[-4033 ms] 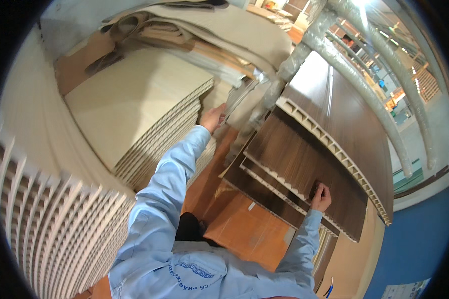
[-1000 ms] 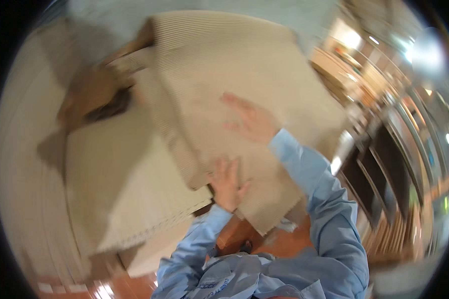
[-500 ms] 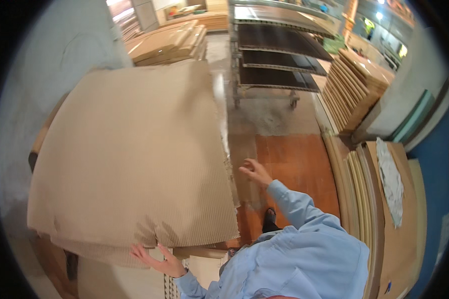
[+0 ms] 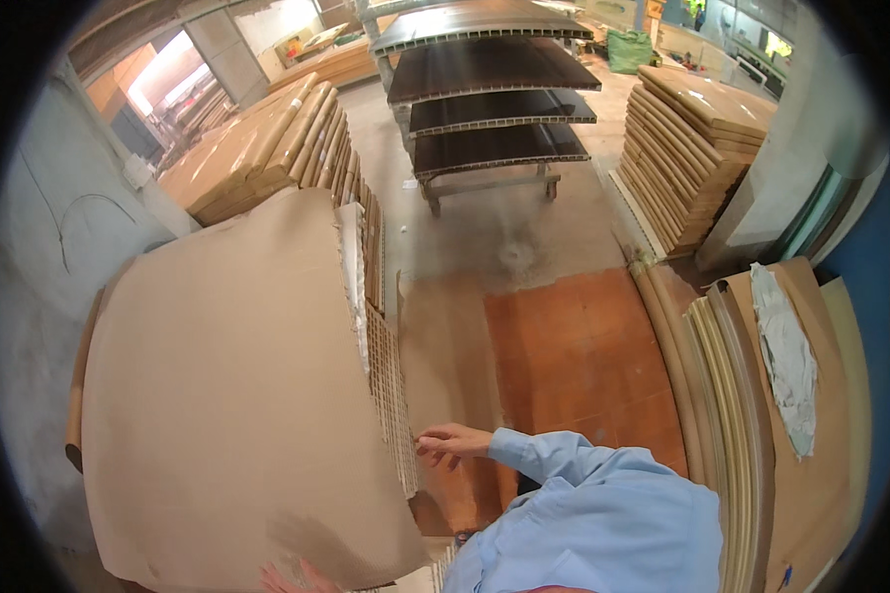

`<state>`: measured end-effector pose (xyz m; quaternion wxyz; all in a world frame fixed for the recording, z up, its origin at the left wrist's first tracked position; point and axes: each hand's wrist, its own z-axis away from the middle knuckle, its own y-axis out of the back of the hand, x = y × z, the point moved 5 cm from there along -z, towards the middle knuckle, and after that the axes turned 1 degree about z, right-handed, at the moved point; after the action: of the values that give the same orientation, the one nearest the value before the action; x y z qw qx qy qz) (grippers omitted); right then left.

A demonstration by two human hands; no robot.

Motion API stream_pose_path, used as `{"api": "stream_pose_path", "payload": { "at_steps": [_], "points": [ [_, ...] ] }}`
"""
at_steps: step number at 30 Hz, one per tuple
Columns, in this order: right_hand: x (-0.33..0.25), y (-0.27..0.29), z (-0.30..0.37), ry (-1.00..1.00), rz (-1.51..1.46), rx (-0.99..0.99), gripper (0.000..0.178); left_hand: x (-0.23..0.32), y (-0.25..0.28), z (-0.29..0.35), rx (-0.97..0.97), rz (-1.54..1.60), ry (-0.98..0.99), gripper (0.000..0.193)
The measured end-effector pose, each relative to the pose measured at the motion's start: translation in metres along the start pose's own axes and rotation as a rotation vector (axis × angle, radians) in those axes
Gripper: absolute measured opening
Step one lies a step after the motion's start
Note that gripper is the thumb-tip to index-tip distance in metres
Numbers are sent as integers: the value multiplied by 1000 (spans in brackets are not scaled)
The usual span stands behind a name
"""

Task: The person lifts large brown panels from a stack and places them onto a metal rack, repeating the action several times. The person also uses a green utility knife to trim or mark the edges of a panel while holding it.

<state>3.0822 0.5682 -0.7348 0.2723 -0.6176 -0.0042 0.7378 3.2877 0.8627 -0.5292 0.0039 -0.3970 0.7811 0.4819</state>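
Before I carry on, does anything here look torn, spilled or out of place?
The large cardboard sheet has a ragged right edge, with white material showing along it. At right, a crumpled whitish sheet stands out against the smooth brown board. No spill is visible.

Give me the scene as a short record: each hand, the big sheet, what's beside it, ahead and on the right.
Left hand: at the sheet's near edge, partly cut off by the picture; contact unclear
Right hand: raised right of the sheet, fingers loosely curled, nothing visible in it
Sheet: large, tan, spread out on the left
Beside sheet: lattice-edged stack along its right side
Ahead: dark panels in tiers on a rack
Right: pale crumpled piece against a brown board
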Motion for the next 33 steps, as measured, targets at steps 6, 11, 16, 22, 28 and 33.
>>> {"api": "stream_pose_path", "payload": {
  "at_steps": [6, 11, 16, 22, 28, 33],
  "points": [
    [6, 35, 1, -18, 138, -31, 64, 150, 42, -62, 81, 790, 200, 52],
    [26, 112, 29, 149, 687, 231, 58, 292, 60, -101, -147, 1303, -112, 46],
    [39, 193, 71, 54, 699, 308, 52, 401, -14, -122, -531, 1598, -190, 37],
    [11, 332, 110, 52, 628, 460, 45, 511, -221, -151, -828, 1700, 77, 31],
    [99, 518, 192, -107, -151, 1270, 33, 627, -379, -218, -1092, 1587, 149, 30],
    [234, 522, 318, -1065, -162, 1531, 36, 720, -369, -317, -1059, 1697, 72, 31]
  ]
}}
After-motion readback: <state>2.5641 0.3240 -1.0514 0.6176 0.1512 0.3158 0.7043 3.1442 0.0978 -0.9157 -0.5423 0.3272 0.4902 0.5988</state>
